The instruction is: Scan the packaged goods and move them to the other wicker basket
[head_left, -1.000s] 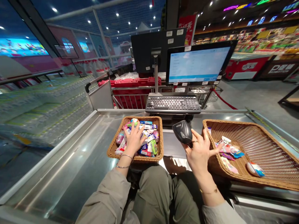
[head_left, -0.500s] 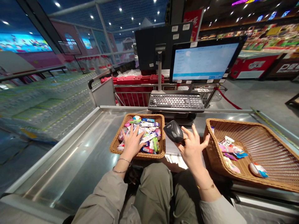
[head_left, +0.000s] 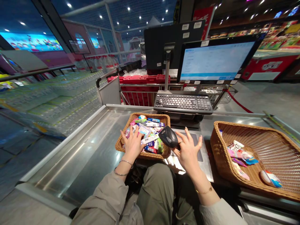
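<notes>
My left hand [head_left: 133, 145] lies over the near left part of a small wicker basket [head_left: 118, 143], its fingers spread among the packets. Its thumb is beside a slim white barcoded packet [head_left: 150, 138]; whether they touch I cannot tell. Colourful small wrapped sweets [head_left: 153, 120] fill this basket. With my right hand [head_left: 187, 151] I hold a black handheld barcode scanner [head_left: 168, 137], pinched between thumb and index finger, the other fingers spread. The scanner's head is over the basket's right side and hides one end of the white packet.
A larger wicker basket [head_left: 217, 153] on the right holds several wrapped sweets [head_left: 239, 153]. Behind the small basket stand a keyboard [head_left: 184, 102] and a lit monitor [head_left: 215, 62]. The metal counter [head_left: 91, 150] has a raised rim on the left. A shopping trolley [head_left: 136, 97] stands beyond.
The scanner in my right hand has moved left, over the edge of the small basket. My left hand has shifted slightly toward the basket's near left side. The view has turned a little left.
</notes>
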